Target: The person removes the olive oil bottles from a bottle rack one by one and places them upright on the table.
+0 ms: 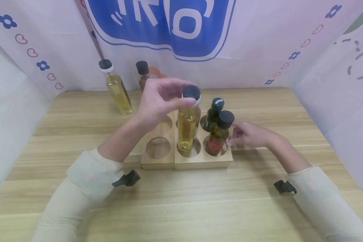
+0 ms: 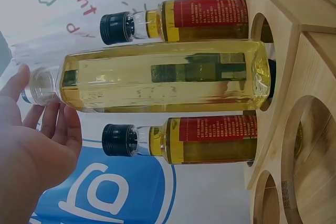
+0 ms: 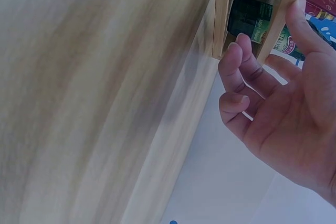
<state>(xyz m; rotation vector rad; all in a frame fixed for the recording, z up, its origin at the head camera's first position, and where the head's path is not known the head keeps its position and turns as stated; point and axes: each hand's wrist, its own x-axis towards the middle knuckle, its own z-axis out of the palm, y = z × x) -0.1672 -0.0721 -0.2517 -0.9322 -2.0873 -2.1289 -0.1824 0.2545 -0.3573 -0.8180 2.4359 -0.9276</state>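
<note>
Left hand (image 1: 161, 101) grips oil bottle (image 1: 187, 127) by its neck, holding it upright; loosely curled right hand (image 1: 250, 134) touches wooden rack (image 1: 202, 165) below the left, perhaps bracing it

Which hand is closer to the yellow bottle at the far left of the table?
The left hand. It is to the right of that yellow bottle, holding another bottle near its top. The right hand is farther away, by the right side of the wooden holder.
</note>
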